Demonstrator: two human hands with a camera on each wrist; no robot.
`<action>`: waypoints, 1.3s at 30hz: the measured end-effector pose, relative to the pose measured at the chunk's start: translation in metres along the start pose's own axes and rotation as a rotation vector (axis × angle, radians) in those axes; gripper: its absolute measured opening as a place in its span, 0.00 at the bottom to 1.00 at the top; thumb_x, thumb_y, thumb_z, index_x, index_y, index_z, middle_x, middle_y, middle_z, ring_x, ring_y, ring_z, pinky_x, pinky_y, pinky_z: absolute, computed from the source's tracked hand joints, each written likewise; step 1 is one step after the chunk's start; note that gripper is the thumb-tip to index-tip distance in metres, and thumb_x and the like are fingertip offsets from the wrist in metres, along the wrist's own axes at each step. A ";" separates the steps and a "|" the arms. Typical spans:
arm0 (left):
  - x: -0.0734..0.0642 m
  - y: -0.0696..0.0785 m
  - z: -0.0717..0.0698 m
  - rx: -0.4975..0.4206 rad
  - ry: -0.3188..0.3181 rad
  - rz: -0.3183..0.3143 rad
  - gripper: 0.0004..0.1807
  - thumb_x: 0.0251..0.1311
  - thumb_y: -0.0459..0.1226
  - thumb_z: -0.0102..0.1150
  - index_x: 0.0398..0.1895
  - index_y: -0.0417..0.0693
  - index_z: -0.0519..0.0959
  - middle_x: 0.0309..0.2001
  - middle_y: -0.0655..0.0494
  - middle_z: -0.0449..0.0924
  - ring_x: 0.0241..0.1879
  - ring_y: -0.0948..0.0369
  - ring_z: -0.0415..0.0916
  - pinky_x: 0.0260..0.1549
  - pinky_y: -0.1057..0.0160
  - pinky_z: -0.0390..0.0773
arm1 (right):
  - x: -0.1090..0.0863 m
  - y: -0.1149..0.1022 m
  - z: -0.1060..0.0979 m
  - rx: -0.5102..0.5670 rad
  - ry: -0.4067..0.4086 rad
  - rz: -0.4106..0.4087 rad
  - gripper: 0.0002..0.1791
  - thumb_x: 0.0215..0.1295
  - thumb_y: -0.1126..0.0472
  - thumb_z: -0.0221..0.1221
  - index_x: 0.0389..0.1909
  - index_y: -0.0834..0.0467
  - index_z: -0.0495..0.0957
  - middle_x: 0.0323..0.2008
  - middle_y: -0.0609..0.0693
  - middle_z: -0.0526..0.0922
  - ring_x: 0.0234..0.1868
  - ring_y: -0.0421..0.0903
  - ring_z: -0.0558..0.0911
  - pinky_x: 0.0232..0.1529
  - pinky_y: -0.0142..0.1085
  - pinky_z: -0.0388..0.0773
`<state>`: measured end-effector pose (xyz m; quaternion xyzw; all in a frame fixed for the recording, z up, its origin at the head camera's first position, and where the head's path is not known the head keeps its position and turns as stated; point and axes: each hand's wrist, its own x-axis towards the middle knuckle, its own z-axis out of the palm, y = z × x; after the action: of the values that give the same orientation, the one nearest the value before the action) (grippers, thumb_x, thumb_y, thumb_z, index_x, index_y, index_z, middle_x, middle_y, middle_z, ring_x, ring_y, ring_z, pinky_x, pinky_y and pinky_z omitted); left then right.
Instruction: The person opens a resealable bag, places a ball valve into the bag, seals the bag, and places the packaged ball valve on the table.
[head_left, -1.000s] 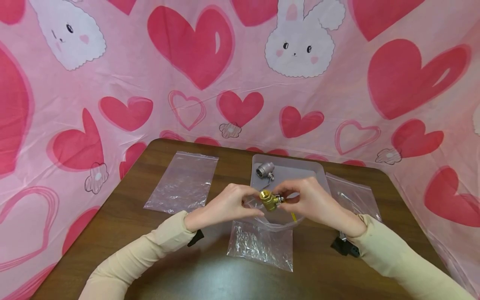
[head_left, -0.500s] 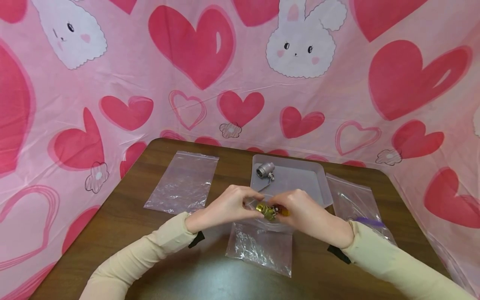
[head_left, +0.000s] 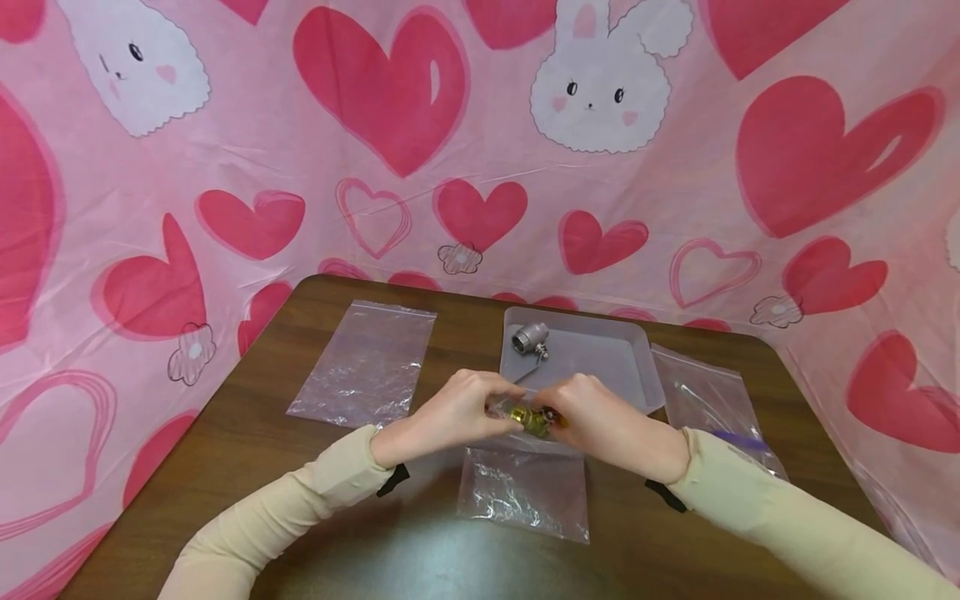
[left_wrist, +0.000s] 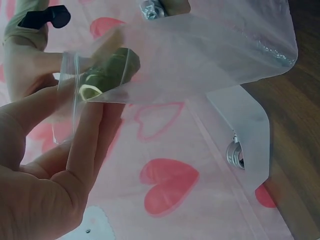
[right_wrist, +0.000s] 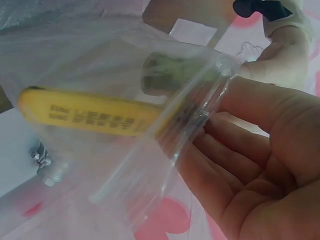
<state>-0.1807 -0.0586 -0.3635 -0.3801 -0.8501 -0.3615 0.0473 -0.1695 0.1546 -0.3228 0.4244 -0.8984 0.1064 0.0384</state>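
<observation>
A brass ball valve (head_left: 531,421) lies between my two hands, at the mouth of a clear zip bag (head_left: 525,500). Seen from the left wrist, the valve body (left_wrist: 112,72) shows through the plastic just past the zip. My left hand (head_left: 471,408) holds the bag's mouth between thumb and fingers. From the other side, my right hand (head_left: 596,427) grips the valve near its stem, with plastic around it. The valve's yellow handle (right_wrist: 95,112) shows through the film in the right wrist view; in the head view the right hand mostly hides it.
A pale plastic tray (head_left: 648,367) stands behind the hands on the wooden table (head_left: 360,542), with a silver ball valve (head_left: 531,337) in its left corner. One flat zip bag (head_left: 367,367) lies at left, another (head_left: 708,392) with a purple strip at right.
The right hand has moved left and turned over the brass valve, hiding its yellow handle. The valve has come lower, into the bag's mouth. My left hand has barely moved.
</observation>
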 end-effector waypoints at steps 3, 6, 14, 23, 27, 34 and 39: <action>0.000 0.000 0.000 0.018 0.004 0.002 0.19 0.52 0.37 0.74 0.48 0.41 0.85 0.42 0.51 0.89 0.28 0.69 0.82 0.28 0.78 0.75 | 0.003 0.000 0.001 -0.015 -0.024 -0.004 0.14 0.45 0.78 0.65 0.29 0.57 0.84 0.20 0.43 0.81 0.22 0.31 0.70 0.22 0.23 0.65; 0.000 0.000 -0.001 0.034 0.006 0.002 0.18 0.53 0.37 0.73 0.48 0.41 0.85 0.41 0.51 0.89 0.27 0.71 0.79 0.28 0.77 0.74 | 0.005 -0.001 0.002 -0.033 -0.028 -0.025 0.13 0.44 0.78 0.66 0.26 0.57 0.83 0.19 0.43 0.81 0.21 0.32 0.72 0.21 0.23 0.65; 0.000 0.001 -0.002 0.051 -0.022 -0.007 0.19 0.53 0.37 0.73 0.49 0.41 0.85 0.28 0.56 0.83 0.23 0.73 0.69 0.24 0.77 0.69 | 0.008 -0.004 0.002 -0.061 -0.026 -0.059 0.14 0.42 0.80 0.65 0.22 0.56 0.82 0.17 0.44 0.81 0.20 0.32 0.74 0.19 0.23 0.65; -0.001 0.003 -0.002 0.058 -0.034 0.004 0.20 0.52 0.36 0.74 0.49 0.41 0.85 0.28 0.55 0.82 0.24 0.72 0.65 0.23 0.77 0.66 | 0.011 -0.006 0.004 -0.063 -0.074 -0.049 0.16 0.44 0.82 0.63 0.21 0.56 0.82 0.18 0.44 0.81 0.20 0.31 0.72 0.19 0.23 0.61; -0.002 0.004 -0.003 0.064 -0.030 0.005 0.19 0.52 0.36 0.74 0.48 0.41 0.85 0.31 0.55 0.85 0.24 0.71 0.67 0.23 0.77 0.66 | 0.012 -0.006 0.007 -0.052 -0.087 -0.034 0.15 0.46 0.81 0.64 0.25 0.56 0.84 0.20 0.45 0.83 0.21 0.31 0.74 0.20 0.22 0.62; -0.001 0.002 -0.003 0.060 -0.020 -0.005 0.18 0.51 0.36 0.74 0.47 0.42 0.86 0.36 0.54 0.88 0.26 0.70 0.72 0.25 0.77 0.69 | 0.012 -0.003 0.014 -0.025 -0.059 -0.048 0.13 0.49 0.76 0.67 0.20 0.55 0.81 0.16 0.43 0.79 0.19 0.30 0.69 0.20 0.22 0.62; 0.000 0.000 -0.003 0.064 -0.003 0.003 0.18 0.51 0.35 0.74 0.47 0.43 0.86 0.36 0.55 0.88 0.27 0.68 0.73 0.25 0.77 0.69 | 0.012 -0.002 0.021 0.005 -0.077 -0.050 0.11 0.54 0.72 0.68 0.20 0.54 0.82 0.16 0.42 0.79 0.18 0.28 0.66 0.19 0.21 0.62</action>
<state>-0.1808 -0.0605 -0.3615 -0.3803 -0.8606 -0.3336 0.0589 -0.1753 0.1396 -0.3414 0.4507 -0.8880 0.0914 0.0055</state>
